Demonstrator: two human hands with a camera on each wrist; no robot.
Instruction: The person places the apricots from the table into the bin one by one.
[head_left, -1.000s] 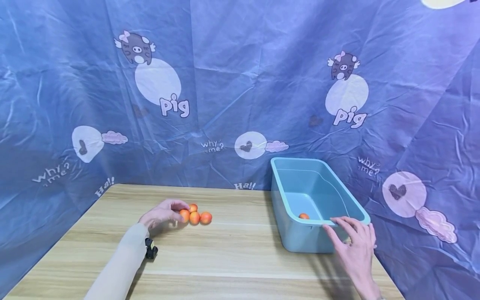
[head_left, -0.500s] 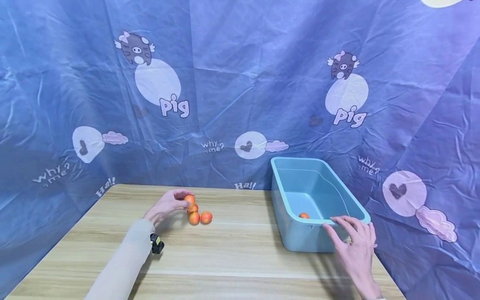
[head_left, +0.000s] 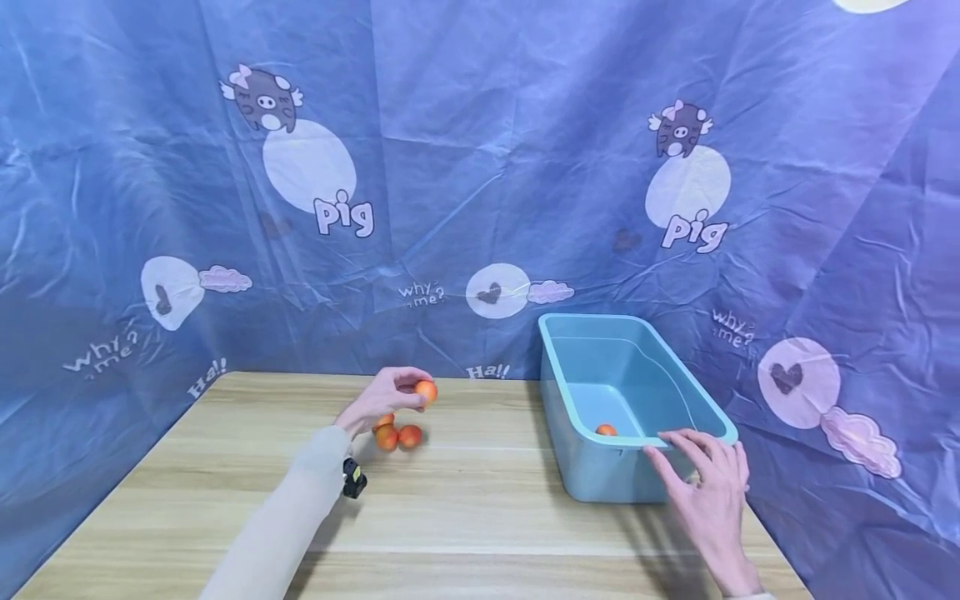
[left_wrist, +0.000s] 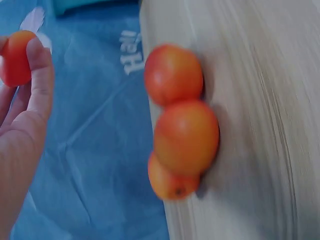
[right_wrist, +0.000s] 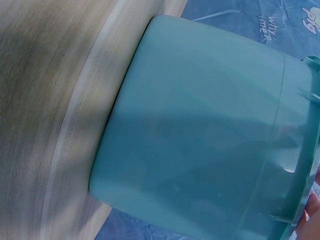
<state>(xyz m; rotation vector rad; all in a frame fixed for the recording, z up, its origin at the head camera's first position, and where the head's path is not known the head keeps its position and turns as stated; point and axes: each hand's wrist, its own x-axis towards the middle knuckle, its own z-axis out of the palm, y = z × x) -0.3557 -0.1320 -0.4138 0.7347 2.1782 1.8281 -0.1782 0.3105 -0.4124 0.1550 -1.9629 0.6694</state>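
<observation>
**Orange fruit (head_left: 426,392) held left of the bin (head_left: 615,477)**

The left hand (head_left: 386,398) pinches this fruit in the air. Three other fruits (head_left: 386,438) lie also left of the bin; a fifth fruit (head_left: 606,430) is inside. The right hand (head_left: 708,487) grips the bin's near side.

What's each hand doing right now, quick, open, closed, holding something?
Left hand: closed, pinching one orange-red fruit above the table.
Right hand: closed, holding the near rim of the blue bin.
</observation>
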